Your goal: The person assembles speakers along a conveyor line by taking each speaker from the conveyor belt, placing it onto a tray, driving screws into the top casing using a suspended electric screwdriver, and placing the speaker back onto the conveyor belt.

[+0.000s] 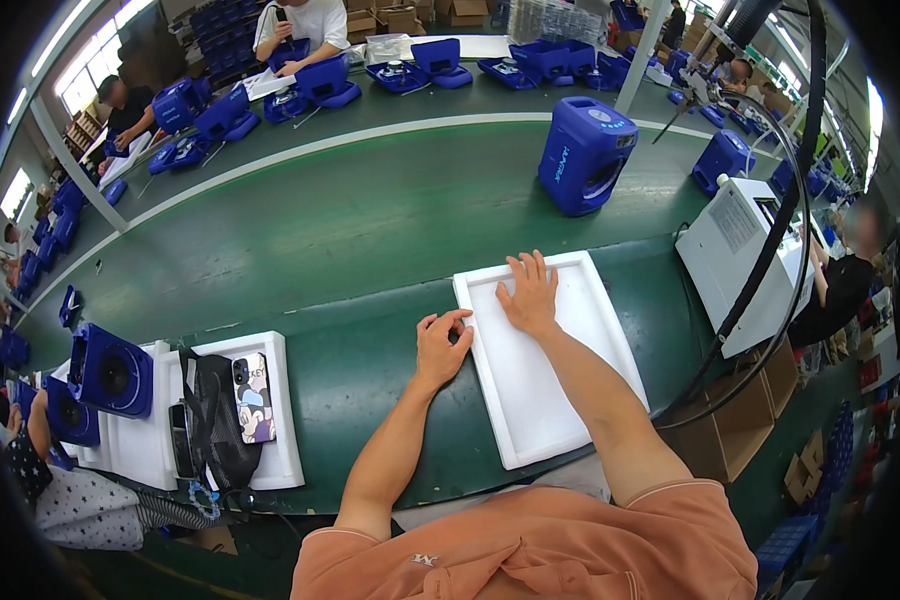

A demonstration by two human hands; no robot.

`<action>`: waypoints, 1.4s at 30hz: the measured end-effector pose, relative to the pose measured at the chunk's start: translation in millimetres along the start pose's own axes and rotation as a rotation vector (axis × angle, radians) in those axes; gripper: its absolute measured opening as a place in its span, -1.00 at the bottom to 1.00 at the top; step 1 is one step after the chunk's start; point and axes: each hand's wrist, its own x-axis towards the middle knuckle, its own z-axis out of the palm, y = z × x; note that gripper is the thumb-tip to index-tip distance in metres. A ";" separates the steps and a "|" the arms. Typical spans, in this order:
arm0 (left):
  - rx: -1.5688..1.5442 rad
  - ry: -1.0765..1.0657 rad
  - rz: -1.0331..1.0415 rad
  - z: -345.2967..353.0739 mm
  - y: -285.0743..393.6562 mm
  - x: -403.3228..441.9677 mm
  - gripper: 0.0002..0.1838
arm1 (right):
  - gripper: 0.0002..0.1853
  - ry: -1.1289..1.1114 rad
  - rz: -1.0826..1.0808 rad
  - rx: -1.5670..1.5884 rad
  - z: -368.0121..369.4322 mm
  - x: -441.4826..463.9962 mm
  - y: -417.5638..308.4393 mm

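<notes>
In front of me a white foam tray (540,400) with a raised rim lies slightly turned on the green bench. My right hand (530,295) rests over its far part, fingers spread, holding nothing. Beside the tray's left rim is my left hand (443,345), its fingers loosely bent and a gap between thumb and forefinger. Its fingertips reach the rim; whether they press on it I cannot tell. Farther back stands a blue speaker-like unit (580,155) with a handle opening and lettering on its side.
At left, another foam tray (288,420) bears a phone (253,398) and a black mesh bag (220,440). Blue speaker housings (113,372) stand beside it, near another person. A white machine (735,255) and hanging black cable (770,230) are at right, above a cardboard box (730,430). Co-workers sit across.
</notes>
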 end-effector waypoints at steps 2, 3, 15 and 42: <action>0.000 0.003 0.005 0.5 -1.2 -0.7 -0.68 | -0.38 0.009 -0.007 0.003 -0.6 -0.8 0.0; 0.000 0.006 0.011 0.9 -2.9 -0.7 -0.67 | -0.38 0.007 -0.005 0.006 -0.9 -0.6 -0.1; -0.013 -0.017 -0.012 -1.4 -0.1 0.7 -0.71 | -0.38 -0.011 0.007 0.000 0.3 0.3 -0.3; -0.016 0.005 0.019 1.0 -6.0 -1.0 -0.73 | -0.37 -0.047 0.016 -0.020 2.5 1.1 0.7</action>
